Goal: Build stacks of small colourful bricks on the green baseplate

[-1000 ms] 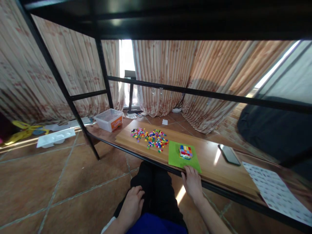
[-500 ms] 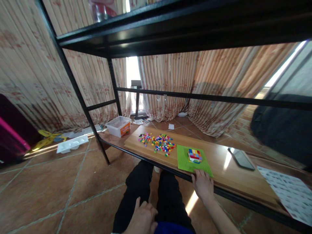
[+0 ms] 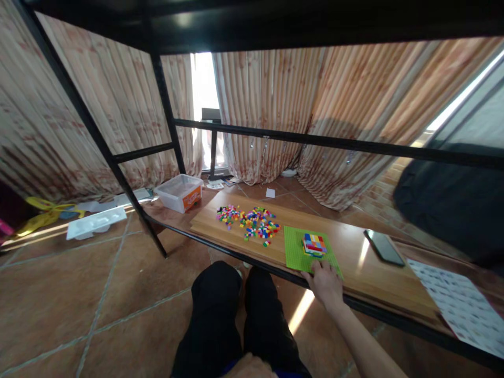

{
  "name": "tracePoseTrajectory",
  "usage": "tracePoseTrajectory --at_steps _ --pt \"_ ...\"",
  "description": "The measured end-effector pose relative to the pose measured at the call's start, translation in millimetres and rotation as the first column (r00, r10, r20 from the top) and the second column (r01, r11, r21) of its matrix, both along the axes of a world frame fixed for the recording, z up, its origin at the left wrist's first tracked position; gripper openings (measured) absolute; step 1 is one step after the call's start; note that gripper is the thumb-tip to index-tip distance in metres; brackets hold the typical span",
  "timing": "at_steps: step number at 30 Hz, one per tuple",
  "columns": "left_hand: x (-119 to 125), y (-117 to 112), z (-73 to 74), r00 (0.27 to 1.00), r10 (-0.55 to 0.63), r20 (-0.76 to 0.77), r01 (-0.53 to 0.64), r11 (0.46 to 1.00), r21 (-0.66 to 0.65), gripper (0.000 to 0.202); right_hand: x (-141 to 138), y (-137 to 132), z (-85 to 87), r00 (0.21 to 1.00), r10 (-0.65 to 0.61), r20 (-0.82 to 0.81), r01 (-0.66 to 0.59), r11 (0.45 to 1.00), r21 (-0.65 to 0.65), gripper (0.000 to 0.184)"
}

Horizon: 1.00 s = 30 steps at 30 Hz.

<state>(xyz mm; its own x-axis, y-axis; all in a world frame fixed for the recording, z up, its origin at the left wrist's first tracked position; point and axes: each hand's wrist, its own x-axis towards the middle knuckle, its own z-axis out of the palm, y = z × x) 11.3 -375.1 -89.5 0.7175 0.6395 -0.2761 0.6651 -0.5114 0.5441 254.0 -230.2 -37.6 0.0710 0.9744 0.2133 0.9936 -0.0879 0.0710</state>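
Observation:
My right hand rests at the front edge of a green studded baseplate, its fingers apart and lying over the edge of the plate. Just beyond the fingertips stands a small block of stacked toy bricks in red, blue, orange, yellow and white. Low in the picture, my left hand is over my lap, cut off by the lower edge, and its fingers cannot be made out. Loose coloured bricks lie scattered on the board to the left of the plate.
The wooden board lies on a black metal frame, with a dark shelf overhead. A clear plastic box stands at the left end. To the right are a phone and a printed sheet.
My right hand has shifted a little farther onto the baseplate, towards the brick block. My left hand has dropped lower, partly out of view. The view has tilted down slightly.

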Motion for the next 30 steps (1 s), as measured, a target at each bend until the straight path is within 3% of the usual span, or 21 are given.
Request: tracePoseTrajectory --at_steps 2,5,8,10,13,17,21,25,28,30 --pt "-6 11 28.8 0.996 -0.059 0.063 0.065 0.994 -0.092 0.022 4 4 2.7 1.000 -0.004 -0.030 0.002 0.999 -0.042 0.031" --pt "-22 32 91.1 0.973 -0.067 0.219 0.104 0.982 -0.160 0.026 11 12 8.4 0.995 0.010 -0.098 -0.020 0.995 -0.101 0.032" --pt "-34 60 142.4 0.957 0.098 0.274 -0.055 0.986 -0.160 0.033 17 20 15.1 0.987 0.028 -0.159 -0.055 0.984 -0.170 0.032" --pt "-36 83 157.5 0.934 0.184 0.307 -0.137 0.976 -0.171 0.032 20 25 18.3 0.980 0.022 -0.196 -0.068 0.971 -0.228 0.033" --pt "-28 127 153.7 0.906 0.277 0.321 -0.258 0.961 -0.103 0.031 23 29 18.6 0.972 0.014 -0.236 -0.078 0.962 -0.263 0.035" --pt "-5 188 124.8 0.921 0.300 0.249 -0.314 0.949 0.019 0.029 24 30 13.9 0.968 0.001 -0.250 -0.063 0.969 -0.241 0.033" --pt "15 235 101.1 0.938 0.339 0.071 -0.344 0.935 0.083 0.027 23 33 14.0 0.966 -0.008 -0.259 -0.058 0.968 -0.246 0.028" --pt "20 274 104.4 0.925 0.380 -0.013 -0.373 0.913 0.168 0.027 20 36 18.8 0.975 -0.013 -0.223 -0.054 0.955 -0.292 0.023" --pt "19 278 113.5 0.914 0.401 -0.063 -0.383 0.903 0.193 0.027 9 35 23.2 0.983 0.008 -0.184 -0.064 0.951 -0.302 0.019" --pt "19 246 105.1 0.931 0.355 -0.084 -0.342 0.930 0.136 0.029 -4 37 27.6 0.984 -0.021 -0.175 -0.035 0.949 -0.312 0.010"
